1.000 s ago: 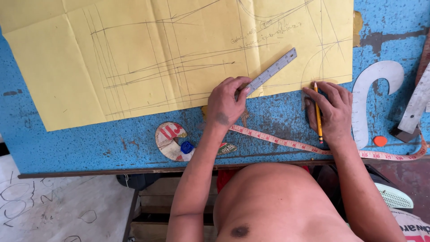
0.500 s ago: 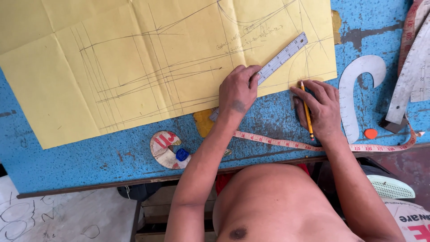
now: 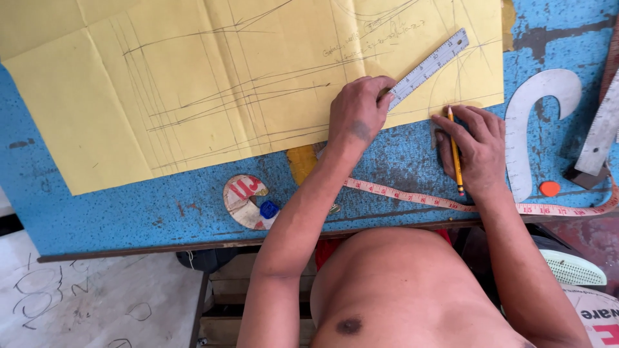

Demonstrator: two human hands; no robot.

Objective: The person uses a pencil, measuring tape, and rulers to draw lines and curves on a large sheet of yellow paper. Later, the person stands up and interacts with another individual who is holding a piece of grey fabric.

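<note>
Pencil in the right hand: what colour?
Yellow. The pencil lies across the right hand, its dark tip toward the table edge; head view.
</note>
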